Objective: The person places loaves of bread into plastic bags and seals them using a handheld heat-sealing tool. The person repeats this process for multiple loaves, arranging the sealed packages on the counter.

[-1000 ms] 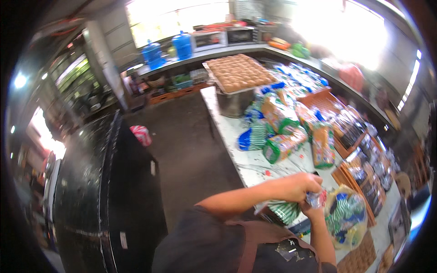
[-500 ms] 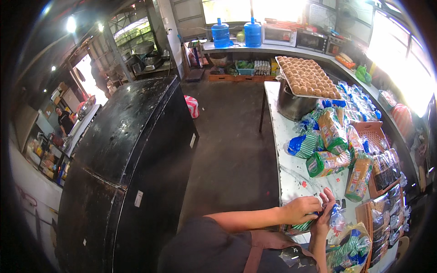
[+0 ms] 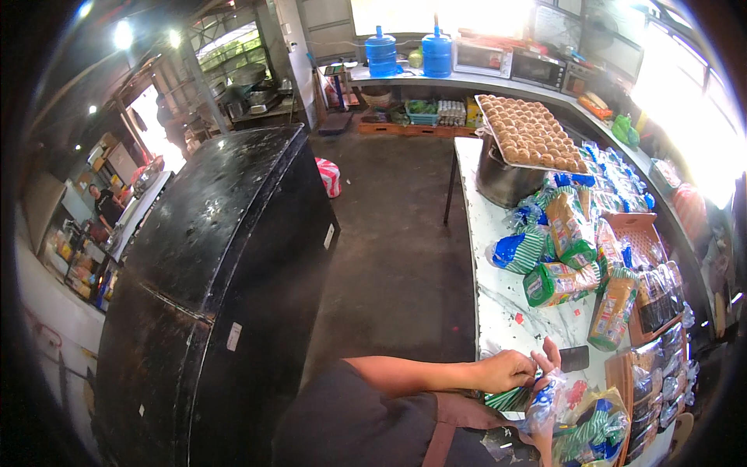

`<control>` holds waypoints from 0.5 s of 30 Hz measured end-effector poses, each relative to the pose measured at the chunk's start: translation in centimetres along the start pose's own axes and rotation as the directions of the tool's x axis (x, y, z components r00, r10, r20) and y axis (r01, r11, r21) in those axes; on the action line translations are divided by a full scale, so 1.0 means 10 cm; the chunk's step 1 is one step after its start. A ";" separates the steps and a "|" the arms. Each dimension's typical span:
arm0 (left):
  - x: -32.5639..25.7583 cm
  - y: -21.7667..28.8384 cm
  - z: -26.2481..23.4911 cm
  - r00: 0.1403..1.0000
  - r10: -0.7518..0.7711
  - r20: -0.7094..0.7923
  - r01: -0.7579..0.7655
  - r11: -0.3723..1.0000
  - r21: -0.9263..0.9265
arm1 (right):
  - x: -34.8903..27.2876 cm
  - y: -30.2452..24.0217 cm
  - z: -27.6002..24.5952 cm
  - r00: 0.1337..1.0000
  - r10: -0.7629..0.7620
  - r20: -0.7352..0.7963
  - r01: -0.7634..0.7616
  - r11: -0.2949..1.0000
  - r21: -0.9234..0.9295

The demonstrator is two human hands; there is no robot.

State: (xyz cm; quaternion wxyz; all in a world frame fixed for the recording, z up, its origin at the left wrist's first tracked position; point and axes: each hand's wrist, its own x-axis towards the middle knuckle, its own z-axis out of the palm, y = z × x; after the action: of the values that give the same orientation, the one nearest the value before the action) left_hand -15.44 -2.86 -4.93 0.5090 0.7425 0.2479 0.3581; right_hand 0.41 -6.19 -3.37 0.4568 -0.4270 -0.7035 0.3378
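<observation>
My left hand (image 3: 506, 371) and right hand (image 3: 548, 362) pinch neck of clear bread bag (image 3: 542, 401), fingers narrow; loose twist could slip, spill loaf onto table (image 3: 498, 311).

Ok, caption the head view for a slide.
Both hands, left hand and right hand, pinch a bagged loaf's neck at a bread-covered table.

A clear plastic bag (image 3: 542, 401) with blue and white print is held at the table's near end, beside a green-striped bag (image 3: 510, 399). Bagged loaves in green, blue and orange wrappers (image 3: 572, 257) are piled mid-table, with dark packets (image 3: 660, 292) stacked to their right. Two white labels (image 3: 233, 336) are stuck on the black oven's side.
</observation>
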 end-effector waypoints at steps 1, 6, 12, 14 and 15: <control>-0.02 0.00 -0.02 0.999 0.025 -0.030 -0.027 0.997 -0.072 | -0.01 -0.04 0.01 0.999 -0.017 0.028 0.015 0.998 0.055; -0.09 -0.01 -0.16 0.978 -0.111 0.175 0.134 0.982 -0.130 | 0.11 -0.19 0.03 0.899 -0.274 0.342 0.412 0.794 -0.446; -0.18 0.02 -0.25 0.929 0.357 -0.095 -0.365 0.928 -0.079 | 0.34 -0.44 0.09 0.679 -0.393 0.620 0.700 0.600 -0.387; -0.27 0.04 -0.30 0.907 0.407 -0.113 -0.412 0.911 -0.027 | 0.43 -0.54 0.11 0.582 -0.382 0.718 0.774 0.530 -0.345; -0.34 0.06 -0.35 0.897 0.425 -0.122 -0.427 0.904 0.008 | 0.47 -0.58 0.11 0.533 -0.337 0.776 0.801 0.496 -0.335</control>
State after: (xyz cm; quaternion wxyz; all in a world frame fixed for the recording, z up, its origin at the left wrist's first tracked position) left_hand -20.29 -3.54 -4.54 0.4097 0.7508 0.1064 0.5071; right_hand -3.33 -4.34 2.98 0.1040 -0.1430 -0.9842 -0.0015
